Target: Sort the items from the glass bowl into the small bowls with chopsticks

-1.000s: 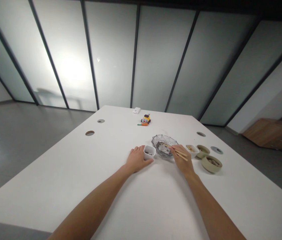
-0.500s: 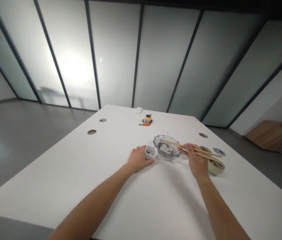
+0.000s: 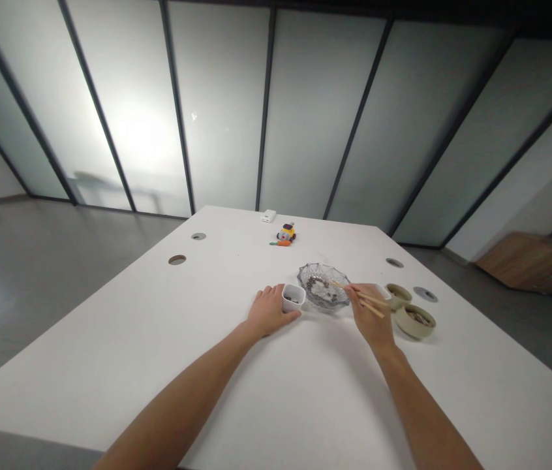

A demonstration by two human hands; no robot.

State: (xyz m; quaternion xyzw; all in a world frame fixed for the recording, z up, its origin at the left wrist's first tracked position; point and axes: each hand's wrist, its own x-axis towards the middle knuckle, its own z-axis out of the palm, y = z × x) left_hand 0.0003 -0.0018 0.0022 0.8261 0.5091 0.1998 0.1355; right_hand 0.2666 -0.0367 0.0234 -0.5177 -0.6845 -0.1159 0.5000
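My left hand (image 3: 269, 313) rests on the table, its fingers curled round the side of a small white cup (image 3: 293, 305). A few small dark bits lie inside that cup. To its right stands a clear cut-glass bowl (image 3: 300, 277) holding many small dark pieces, too small to name. My right hand (image 3: 371, 320) grips a pair of wooden chopsticks (image 3: 372, 300), whose tips reach over the bowl's right side. I cannot make out anything between the tips. Partly hidden behind my right hand is a white container (image 3: 382, 292).
Two pale green round bowls, a nearer one (image 3: 414, 329) with small contents and a farther one (image 3: 398, 301), stand right of my right hand. A toy vehicle (image 3: 286, 232), an orange toy carrot (image 3: 283, 243) and a white box (image 3: 269, 216) lie farther back. The white table (image 3: 158, 339) has cable holes.
My right hand has shifted left, and the chopsticks now point more steeply away from me, tips moved right within the bowl. My left hand stays on the white cup.
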